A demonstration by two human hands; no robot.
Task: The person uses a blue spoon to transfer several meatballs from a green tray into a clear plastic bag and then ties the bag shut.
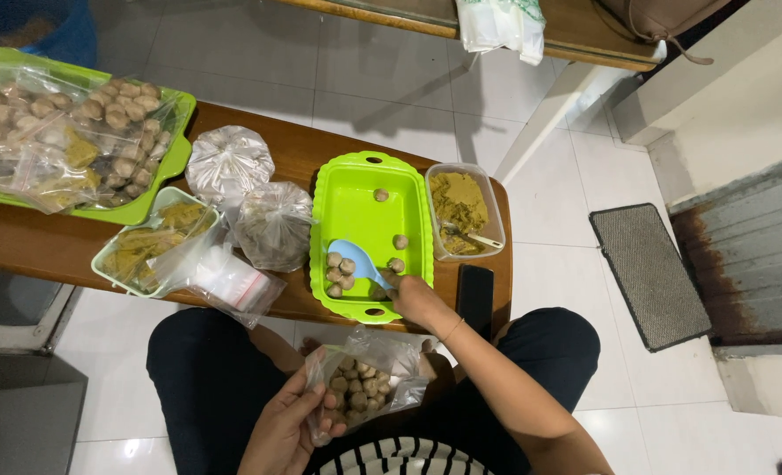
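While bagged, meatballs (358, 393) between hands.

We see a lime-green tray (356, 189), a pale blue spoon (353, 257), brownish-grey meatballs (339, 270), a black-and-white striped shirt (400, 457) and a brown wooden table (21, 242).

I'm seeing glossy white floor tiles (391, 79), a grey doormat (650, 273) at right, and a low wooden table (30, 242).

The large green tray (175, 154) of bagged meatballs (48, 123) runs off the left edge.
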